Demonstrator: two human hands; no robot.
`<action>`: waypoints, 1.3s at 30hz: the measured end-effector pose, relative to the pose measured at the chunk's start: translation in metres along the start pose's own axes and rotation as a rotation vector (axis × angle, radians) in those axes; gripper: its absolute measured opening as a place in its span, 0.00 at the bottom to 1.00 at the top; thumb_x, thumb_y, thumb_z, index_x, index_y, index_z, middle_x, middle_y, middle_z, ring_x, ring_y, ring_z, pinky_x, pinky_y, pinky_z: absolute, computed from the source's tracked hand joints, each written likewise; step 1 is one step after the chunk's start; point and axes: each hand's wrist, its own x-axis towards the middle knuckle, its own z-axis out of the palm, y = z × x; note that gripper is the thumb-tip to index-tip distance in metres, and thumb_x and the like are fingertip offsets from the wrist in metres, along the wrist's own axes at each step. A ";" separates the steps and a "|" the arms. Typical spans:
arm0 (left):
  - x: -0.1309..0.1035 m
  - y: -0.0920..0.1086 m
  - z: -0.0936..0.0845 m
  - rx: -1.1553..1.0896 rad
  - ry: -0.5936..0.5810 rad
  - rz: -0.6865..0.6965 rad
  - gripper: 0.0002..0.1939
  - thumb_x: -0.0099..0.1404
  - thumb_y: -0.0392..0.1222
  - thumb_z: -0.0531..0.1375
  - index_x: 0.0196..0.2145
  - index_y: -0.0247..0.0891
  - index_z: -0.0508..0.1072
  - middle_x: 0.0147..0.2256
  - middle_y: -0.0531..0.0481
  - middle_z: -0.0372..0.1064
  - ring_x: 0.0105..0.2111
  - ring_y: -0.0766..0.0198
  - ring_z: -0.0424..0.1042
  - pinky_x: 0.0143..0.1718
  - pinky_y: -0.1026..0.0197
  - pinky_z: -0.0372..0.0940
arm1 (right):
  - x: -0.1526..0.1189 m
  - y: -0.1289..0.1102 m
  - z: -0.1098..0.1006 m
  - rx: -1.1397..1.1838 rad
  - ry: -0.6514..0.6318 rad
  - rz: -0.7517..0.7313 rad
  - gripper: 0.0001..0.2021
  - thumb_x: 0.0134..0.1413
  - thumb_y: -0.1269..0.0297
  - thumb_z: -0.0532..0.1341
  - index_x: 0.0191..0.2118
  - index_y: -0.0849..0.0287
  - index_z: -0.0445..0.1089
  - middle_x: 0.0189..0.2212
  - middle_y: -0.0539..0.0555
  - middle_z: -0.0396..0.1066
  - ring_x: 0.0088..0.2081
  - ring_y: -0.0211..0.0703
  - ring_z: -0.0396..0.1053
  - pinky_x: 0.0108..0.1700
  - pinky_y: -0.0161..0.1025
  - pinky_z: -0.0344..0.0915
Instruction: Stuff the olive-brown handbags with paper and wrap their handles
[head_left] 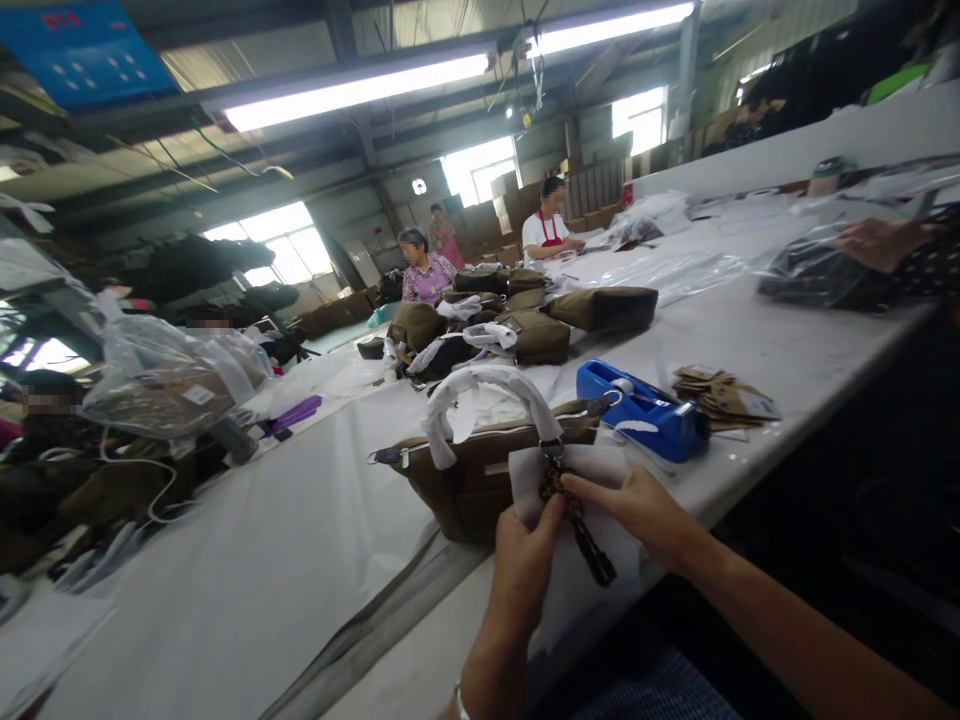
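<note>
On the table in front of me stands an olive-brown handbag [465, 490], its handle [487, 380] wrapped in white material. A dark tassel charm [592, 550] hangs from a metal ring at the handle's near end. A sheet of white paper [619, 540] lies behind the charm. My left hand [525, 560] pinches paper and charm from the left, thumb upward. From the right, my right hand [645, 510] grips them too, its thumb on the charm's upper part. The fingers behind the paper are partly hidden.
A blue tape dispenser [645, 410] sits right behind the bag, beside a pile of brown tags [724, 395]. Several olive bags [532, 335] are heaped farther back. At right, another person's hand [881, 245] touches a plastic-wrapped dark item [821, 270]. Other people sit beyond.
</note>
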 end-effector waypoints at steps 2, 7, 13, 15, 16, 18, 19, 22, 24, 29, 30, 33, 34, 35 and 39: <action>0.000 -0.001 -0.001 -0.018 0.006 -0.006 0.22 0.64 0.54 0.66 0.44 0.31 0.82 0.44 0.40 0.81 0.47 0.45 0.77 0.49 0.53 0.68 | -0.003 0.007 -0.008 0.076 -0.008 0.061 0.24 0.48 0.48 0.73 0.48 0.57 0.80 0.45 0.59 0.80 0.47 0.59 0.77 0.54 0.54 0.73; -0.002 -0.002 -0.003 -0.018 0.017 -0.032 0.22 0.64 0.53 0.66 0.44 0.30 0.82 0.45 0.38 0.81 0.48 0.43 0.77 0.51 0.50 0.69 | -0.013 0.036 -0.024 0.491 -0.004 0.174 0.24 0.57 0.41 0.64 0.49 0.55 0.78 0.45 0.59 0.80 0.47 0.58 0.78 0.48 0.50 0.76; -0.005 -0.001 -0.001 0.066 0.092 -0.007 0.19 0.63 0.51 0.66 0.43 0.32 0.82 0.44 0.41 0.81 0.47 0.45 0.78 0.51 0.52 0.69 | -0.017 0.040 -0.018 0.289 -0.087 0.138 0.21 0.47 0.54 0.74 0.46 0.58 0.78 0.42 0.57 0.80 0.42 0.53 0.78 0.45 0.44 0.76; -0.006 -0.001 -0.001 0.101 0.127 0.025 0.18 0.63 0.50 0.66 0.45 0.33 0.81 0.43 0.43 0.81 0.46 0.48 0.78 0.50 0.54 0.69 | -0.015 0.033 -0.016 0.150 -0.124 0.065 0.24 0.48 0.49 0.73 0.47 0.60 0.77 0.37 0.57 0.80 0.35 0.49 0.78 0.37 0.39 0.76; -0.006 -0.001 -0.001 0.121 0.144 0.049 0.18 0.63 0.49 0.66 0.45 0.34 0.81 0.43 0.44 0.81 0.46 0.49 0.78 0.49 0.55 0.69 | -0.014 0.031 -0.013 0.088 -0.117 0.030 0.27 0.48 0.47 0.73 0.48 0.61 0.76 0.33 0.55 0.79 0.30 0.46 0.77 0.32 0.38 0.75; -0.008 -0.003 0.001 0.155 0.167 0.095 0.17 0.64 0.49 0.66 0.46 0.35 0.80 0.41 0.46 0.81 0.43 0.53 0.77 0.46 0.58 0.69 | -0.011 0.032 -0.006 0.008 -0.035 -0.034 0.30 0.50 0.44 0.71 0.51 0.61 0.74 0.27 0.52 0.76 0.22 0.41 0.72 0.24 0.35 0.71; -0.009 -0.005 0.002 0.161 0.172 0.108 0.17 0.65 0.50 0.65 0.45 0.35 0.80 0.39 0.47 0.80 0.40 0.55 0.77 0.42 0.60 0.69 | -0.011 0.033 0.000 -0.016 0.024 -0.063 0.30 0.51 0.43 0.69 0.52 0.61 0.73 0.26 0.50 0.74 0.20 0.39 0.70 0.22 0.35 0.70; -0.012 -0.009 0.006 0.152 0.154 0.133 0.19 0.70 0.54 0.60 0.44 0.35 0.78 0.31 0.49 0.76 0.31 0.60 0.73 0.32 0.63 0.67 | -0.014 0.041 0.016 -0.081 0.173 -0.138 0.27 0.55 0.44 0.67 0.53 0.60 0.71 0.26 0.48 0.72 0.19 0.38 0.68 0.22 0.34 0.69; -0.015 -0.009 0.007 0.169 0.133 0.173 0.21 0.73 0.55 0.55 0.46 0.35 0.77 0.31 0.49 0.75 0.30 0.61 0.72 0.32 0.63 0.66 | -0.016 0.044 0.023 -0.132 0.203 -0.158 0.24 0.57 0.45 0.66 0.49 0.59 0.72 0.24 0.48 0.71 0.19 0.38 0.67 0.22 0.34 0.68; -0.016 -0.006 0.004 0.328 0.182 0.254 0.14 0.72 0.47 0.58 0.45 0.37 0.78 0.38 0.47 0.79 0.39 0.57 0.77 0.41 0.61 0.68 | -0.013 0.035 0.013 -0.331 0.149 -0.226 0.18 0.60 0.46 0.63 0.36 0.59 0.74 0.23 0.49 0.70 0.21 0.38 0.66 0.23 0.34 0.63; -0.016 -0.006 0.004 0.357 0.176 0.259 0.13 0.72 0.46 0.58 0.46 0.37 0.78 0.39 0.47 0.80 0.40 0.56 0.77 0.42 0.60 0.69 | -0.010 0.032 0.010 -0.387 0.149 -0.262 0.19 0.60 0.46 0.62 0.33 0.59 0.74 0.23 0.50 0.70 0.22 0.39 0.67 0.24 0.34 0.63; -0.015 -0.009 0.003 0.447 0.167 0.333 0.16 0.73 0.43 0.56 0.53 0.38 0.77 0.46 0.43 0.80 0.46 0.53 0.78 0.48 0.57 0.70 | -0.001 0.026 0.011 -0.511 0.220 -0.350 0.23 0.61 0.45 0.61 0.24 0.59 0.71 0.20 0.50 0.67 0.24 0.39 0.65 0.27 0.34 0.60; -0.015 -0.012 0.003 0.492 0.190 0.386 0.18 0.73 0.41 0.55 0.57 0.38 0.75 0.50 0.42 0.78 0.50 0.52 0.77 0.52 0.56 0.70 | 0.002 0.026 0.014 -0.533 0.257 -0.366 0.24 0.61 0.45 0.60 0.23 0.59 0.69 0.19 0.49 0.65 0.23 0.38 0.63 0.27 0.34 0.59; -0.015 -0.015 0.004 0.547 0.226 0.440 0.21 0.73 0.39 0.54 0.60 0.37 0.72 0.54 0.40 0.76 0.54 0.51 0.75 0.55 0.54 0.69 | 0.003 0.027 0.018 -0.547 0.290 -0.375 0.24 0.61 0.45 0.60 0.22 0.59 0.69 0.18 0.49 0.64 0.23 0.37 0.62 0.26 0.34 0.58; -0.014 -0.027 0.011 0.794 0.399 0.527 0.28 0.69 0.29 0.52 0.66 0.36 0.66 0.63 0.39 0.67 0.62 0.52 0.68 0.61 0.53 0.66 | 0.002 0.031 0.034 -0.592 0.385 -0.411 0.23 0.62 0.47 0.59 0.22 0.59 0.67 0.17 0.48 0.62 0.21 0.36 0.59 0.25 0.33 0.56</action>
